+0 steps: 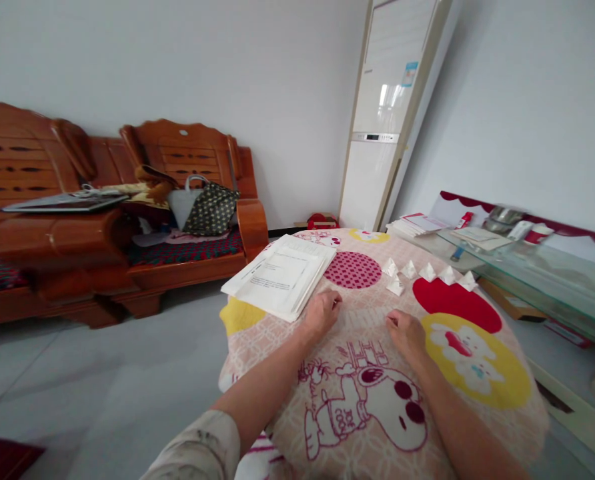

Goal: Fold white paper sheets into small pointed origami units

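My left hand rests on the cloth-covered table beside a stack of printed paper sheets, its fingers curled together. A short gap away, my right hand also has its fingers drawn in, thumb against them. Between the two lies a pale, faintly lined strip; whether it is paper or part of the cloth's pattern I cannot make out. Whatever the fingertips may hold is too small to see. Beyond my right hand, several small folded white paper pieces stand in a row, with one more nearer me.
A patterned tablecloth with a cartoon dog covers the round table. To the right is a glass-topped stand holding a metal bowl and more papers. Wooden chairs with bags are on the left; a tall air conditioner stands behind.
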{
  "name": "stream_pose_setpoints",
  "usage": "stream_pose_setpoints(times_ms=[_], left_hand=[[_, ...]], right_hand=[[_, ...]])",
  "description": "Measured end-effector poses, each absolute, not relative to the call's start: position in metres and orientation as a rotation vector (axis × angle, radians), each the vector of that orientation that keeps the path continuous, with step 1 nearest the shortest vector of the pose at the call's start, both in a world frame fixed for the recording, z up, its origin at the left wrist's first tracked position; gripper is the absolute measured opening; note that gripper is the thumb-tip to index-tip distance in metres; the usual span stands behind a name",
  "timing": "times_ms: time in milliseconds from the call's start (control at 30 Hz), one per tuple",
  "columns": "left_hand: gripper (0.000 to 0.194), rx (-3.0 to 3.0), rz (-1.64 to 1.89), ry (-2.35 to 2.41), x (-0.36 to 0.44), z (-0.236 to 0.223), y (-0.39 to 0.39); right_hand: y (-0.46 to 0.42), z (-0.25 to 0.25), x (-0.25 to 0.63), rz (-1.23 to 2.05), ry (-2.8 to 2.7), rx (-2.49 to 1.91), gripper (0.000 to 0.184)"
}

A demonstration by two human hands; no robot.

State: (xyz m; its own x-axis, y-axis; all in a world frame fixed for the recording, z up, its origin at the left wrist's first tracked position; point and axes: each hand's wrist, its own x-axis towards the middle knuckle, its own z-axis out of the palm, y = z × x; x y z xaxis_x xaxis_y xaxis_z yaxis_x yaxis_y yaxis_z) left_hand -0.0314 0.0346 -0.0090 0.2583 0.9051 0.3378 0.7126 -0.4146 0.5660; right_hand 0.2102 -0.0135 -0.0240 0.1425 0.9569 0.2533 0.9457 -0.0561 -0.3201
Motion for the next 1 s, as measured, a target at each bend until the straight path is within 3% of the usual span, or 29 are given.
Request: stream_pose_setpoints(times_ms=[300,533,1000], left_hand=[[0.029,2.009,0.756,2.264,-0.099,0.012,0.049],[0.036,2.014,0.635,2.3,-0.107,0.003,0.052],[0.023,1.687,0.825,2.186,-0.118,0.013,0.055]], right_hand=[[-0.012,-0.031,0.214,0.009,-1.794,-1.924,0.024],[-0.013,-0.033,0.215,0.027,-1.8,-1.89,0.028],[-0.015,-0.032,0.217,0.069,-1.797,-1.83,0.028]])
